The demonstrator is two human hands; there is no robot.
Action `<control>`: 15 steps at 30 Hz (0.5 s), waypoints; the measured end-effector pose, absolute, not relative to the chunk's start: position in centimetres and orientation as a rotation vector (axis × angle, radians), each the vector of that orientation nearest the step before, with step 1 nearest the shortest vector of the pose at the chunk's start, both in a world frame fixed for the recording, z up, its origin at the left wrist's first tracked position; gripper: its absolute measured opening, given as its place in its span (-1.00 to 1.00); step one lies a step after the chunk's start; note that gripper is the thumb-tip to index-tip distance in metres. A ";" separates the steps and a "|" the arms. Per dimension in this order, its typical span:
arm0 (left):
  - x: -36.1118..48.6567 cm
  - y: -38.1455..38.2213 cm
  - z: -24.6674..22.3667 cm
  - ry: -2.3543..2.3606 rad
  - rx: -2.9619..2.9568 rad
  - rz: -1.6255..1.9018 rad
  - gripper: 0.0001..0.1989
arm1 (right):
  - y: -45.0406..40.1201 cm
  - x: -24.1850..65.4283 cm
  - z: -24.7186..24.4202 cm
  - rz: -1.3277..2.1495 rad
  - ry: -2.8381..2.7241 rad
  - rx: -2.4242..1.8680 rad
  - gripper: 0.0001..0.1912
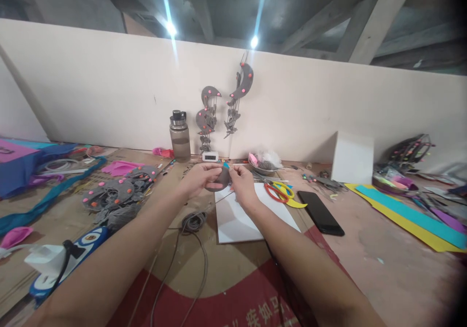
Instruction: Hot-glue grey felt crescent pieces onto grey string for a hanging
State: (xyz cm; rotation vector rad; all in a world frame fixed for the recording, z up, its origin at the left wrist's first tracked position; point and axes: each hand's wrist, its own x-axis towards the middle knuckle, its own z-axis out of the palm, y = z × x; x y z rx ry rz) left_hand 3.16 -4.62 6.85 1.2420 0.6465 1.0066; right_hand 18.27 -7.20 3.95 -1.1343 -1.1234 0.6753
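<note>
My left hand (199, 180) is closed on a dark grey, rounded flat piece (215, 185), its fingers lying across the front. At the piece's right edge the fingertips of my right hand (243, 187) are pinched together, next to a small blue bit (225, 165). What exactly sits between those fingertips is too small to make out. A thin grey cord (223, 198) runs down from near the right hand. Below both hands lie white paper (239, 222) and a coil of grey cord (194, 222) with loose strands.
Red-and-yellow scissors (276, 193) and a black phone (321, 212) lie to the right. A bottle (180, 137) and a small digital clock (210, 157) stand behind. Grey moon-shaped hangings (243, 81) hang on the wall. At left are grey dotted pieces (109, 193) and a power strip (69, 263).
</note>
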 end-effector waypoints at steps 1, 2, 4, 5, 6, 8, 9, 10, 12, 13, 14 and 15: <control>2.5 -4.4 7.5 0.670 1.253 0.941 -0.61 | -7.3 18.2 4.2 0.721 -1.100 -1.121 -0.82; 1.8 -4.0 8.1 0.692 1.261 0.922 -0.61 | -7.5 18.0 4.5 0.776 -1.075 -1.105 -0.81; 0.3 -2.9 8.7 0.717 1.259 0.962 -0.63 | -8.1 17.5 5.2 0.899 -1.027 -1.058 -0.81; -0.3 -2.3 8.5 0.734 1.251 1.025 -0.64 | -8.5 17.2 5.5 0.960 -1.008 -1.030 -0.81; -0.9 -1.6 8.2 0.760 1.236 1.091 -0.65 | -8.9 16.9 5.8 1.017 -0.992 -1.006 -0.80; -1.7 -0.3 6.7 0.839 1.172 1.241 -0.70 | -9.7 16.2 6.1 1.113 -0.961 -0.982 -0.80; -1.9 0.1 5.8 0.888 1.143 1.301 -0.71 | -10.0 15.9 6.1 1.148 -0.948 -0.984 -0.80; -2.0 0.5 4.8 0.922 1.132 1.331 -0.72 | -10.3 15.6 5.9 1.174 -0.934 -0.992 -0.79; -1.8 0.6 3.0 0.965 1.146 1.334 -0.73 | -10.6 15.2 5.4 1.213 -0.904 -1.017 -0.77; -1.7 0.5 2.2 0.985 1.167 1.318 -0.73 | -10.6 15.0 5.0 1.228 -0.888 -1.030 -0.75; -1.4 0.3 1.5 1.005 1.195 1.293 -0.73 | -10.7 14.8 4.5 1.243 -0.869 -1.045 -0.73; -1.2 0.0 1.0 1.018 1.231 1.264 -0.73 | -10.6 14.6 4.0 1.256 -0.847 -1.062 -0.71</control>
